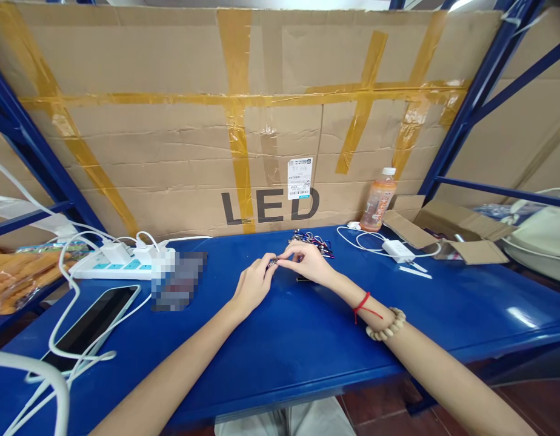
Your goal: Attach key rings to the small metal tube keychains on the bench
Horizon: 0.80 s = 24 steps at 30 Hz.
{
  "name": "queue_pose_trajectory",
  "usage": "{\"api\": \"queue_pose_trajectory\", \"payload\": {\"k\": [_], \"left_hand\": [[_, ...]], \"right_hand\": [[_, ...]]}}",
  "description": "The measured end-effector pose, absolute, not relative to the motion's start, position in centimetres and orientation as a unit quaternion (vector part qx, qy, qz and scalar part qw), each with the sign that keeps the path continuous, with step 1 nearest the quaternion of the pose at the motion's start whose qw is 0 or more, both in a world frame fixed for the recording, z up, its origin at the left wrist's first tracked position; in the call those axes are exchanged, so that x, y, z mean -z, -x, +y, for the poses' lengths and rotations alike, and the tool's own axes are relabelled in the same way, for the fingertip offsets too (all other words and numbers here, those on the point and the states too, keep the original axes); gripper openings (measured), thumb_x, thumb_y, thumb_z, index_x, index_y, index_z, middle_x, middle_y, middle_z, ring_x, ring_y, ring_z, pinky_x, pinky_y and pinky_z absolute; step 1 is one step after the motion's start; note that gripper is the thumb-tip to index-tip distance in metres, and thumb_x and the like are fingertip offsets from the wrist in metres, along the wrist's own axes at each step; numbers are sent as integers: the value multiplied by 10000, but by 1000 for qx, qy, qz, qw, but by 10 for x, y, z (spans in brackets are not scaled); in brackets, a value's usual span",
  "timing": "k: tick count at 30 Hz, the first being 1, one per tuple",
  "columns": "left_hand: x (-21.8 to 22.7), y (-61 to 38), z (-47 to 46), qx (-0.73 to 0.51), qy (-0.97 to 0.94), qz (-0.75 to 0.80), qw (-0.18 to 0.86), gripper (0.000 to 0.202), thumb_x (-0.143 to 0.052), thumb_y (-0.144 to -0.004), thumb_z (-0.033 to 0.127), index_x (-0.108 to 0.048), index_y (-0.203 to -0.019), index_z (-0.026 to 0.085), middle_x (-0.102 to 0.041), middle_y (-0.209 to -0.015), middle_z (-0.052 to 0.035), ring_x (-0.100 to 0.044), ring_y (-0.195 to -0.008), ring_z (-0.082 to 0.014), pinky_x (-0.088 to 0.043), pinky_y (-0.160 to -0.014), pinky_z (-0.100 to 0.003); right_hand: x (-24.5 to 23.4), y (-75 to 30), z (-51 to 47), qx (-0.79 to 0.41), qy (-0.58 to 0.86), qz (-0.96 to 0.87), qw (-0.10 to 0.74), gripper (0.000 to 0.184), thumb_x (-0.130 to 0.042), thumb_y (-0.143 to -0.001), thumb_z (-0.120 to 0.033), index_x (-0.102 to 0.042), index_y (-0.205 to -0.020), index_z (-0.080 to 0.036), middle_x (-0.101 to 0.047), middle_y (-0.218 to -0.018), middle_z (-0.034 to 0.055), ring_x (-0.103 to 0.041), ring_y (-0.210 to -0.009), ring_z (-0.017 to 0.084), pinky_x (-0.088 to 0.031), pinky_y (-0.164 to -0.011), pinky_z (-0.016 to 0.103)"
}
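Observation:
Over the middle of the blue table, my left hand (254, 282) and my right hand (313, 264) meet at the fingertips. Pinched between them is a small shiny metal piece (273, 262), too small for me to tell its kind. Both hands are closed on it. Just behind my right hand lies a pile of small metallic and coloured pieces (323, 245), partly covered by that hand. A short dark rod-like thing (302, 279) rests on the table beneath my right wrist, mostly hidden.
On the left are a white power strip (111, 266), a phone (96, 324) and loose white cables. Toward the right stand a drink bottle (379, 200), a white charger (398, 250) and an open cardboard box (480, 251). A large cardboard sheet (180, 151) backs the blue table (280, 357).

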State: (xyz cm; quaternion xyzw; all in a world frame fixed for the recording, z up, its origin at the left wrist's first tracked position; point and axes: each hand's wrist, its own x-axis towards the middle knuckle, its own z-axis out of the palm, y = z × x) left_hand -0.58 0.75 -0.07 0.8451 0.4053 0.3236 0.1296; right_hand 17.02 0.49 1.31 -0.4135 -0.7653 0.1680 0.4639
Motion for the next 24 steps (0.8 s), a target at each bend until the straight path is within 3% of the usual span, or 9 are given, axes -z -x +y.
{"api": "queue_pose_trajectory", "payload": {"k": [3,9,15,24], "left_hand": [[-1,6,7,-338,-841,409,108,201,-327,-929,314,-491,-1017,238,-621,-937,-21,-600,-864,-172,-461,-742,-281],[-2,7,7,-411,-835,359,67,180,-355,-919,284,-505,-964,196,-572,-961,-50,-549,-927,-171,-428,-855,-311],[-4,7,7,-434,-831,342,62,191,-368,-913,300,-519,-962,194,-543,-986,-57,-533,-953,-176,-427,-865,-319],[-5,8,7,-470,-819,314,95,198,-379,-905,323,-529,-922,196,-534,-975,-50,-526,-939,-170,-439,-841,-292]], "right_hand": [[-16,-170,2,-177,429,-762,453,267,-651,-747,-386,-663,-896,-165,-619,-822,42,-498,-496,65,-442,-496,216],[-14,-166,-3,-271,385,-783,406,519,-613,-786,-302,-435,-1266,-220,-618,-1015,63,-595,-551,73,-491,-529,209],[-17,-156,-11,-263,364,-799,401,473,-539,-834,-256,-426,-1293,-231,-632,-945,36,-619,-596,91,-496,-550,208],[-15,-150,-14,-281,333,-792,428,477,-500,-855,-258,-400,-1321,-237,-614,-1000,44,-616,-596,81,-489,-521,192]]}}
